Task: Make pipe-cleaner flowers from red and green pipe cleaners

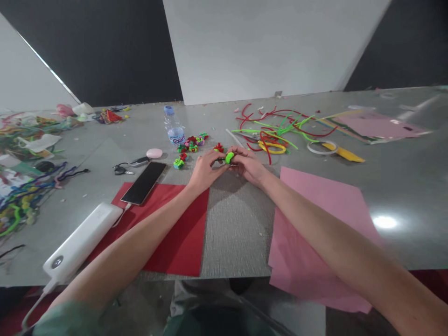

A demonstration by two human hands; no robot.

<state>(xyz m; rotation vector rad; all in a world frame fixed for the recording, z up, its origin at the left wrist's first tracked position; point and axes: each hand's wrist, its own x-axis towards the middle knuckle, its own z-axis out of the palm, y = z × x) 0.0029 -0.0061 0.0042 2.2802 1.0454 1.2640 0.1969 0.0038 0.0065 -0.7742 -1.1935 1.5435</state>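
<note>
Pinching a small green coil (229, 157) between them, left hand (205, 171) and right hand (249, 167) meet with fingers closed on it over bare bench (238, 224), between red sheet (182, 233) and pink sheet (315, 224)

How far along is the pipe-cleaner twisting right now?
Done: a cluster of small finished twisted pieces lies beside the water bottle. In hand: the left hand and right hand pinch a green piece between them. Left: a pile of loose straight pipe cleaners behind the hands.
</note>
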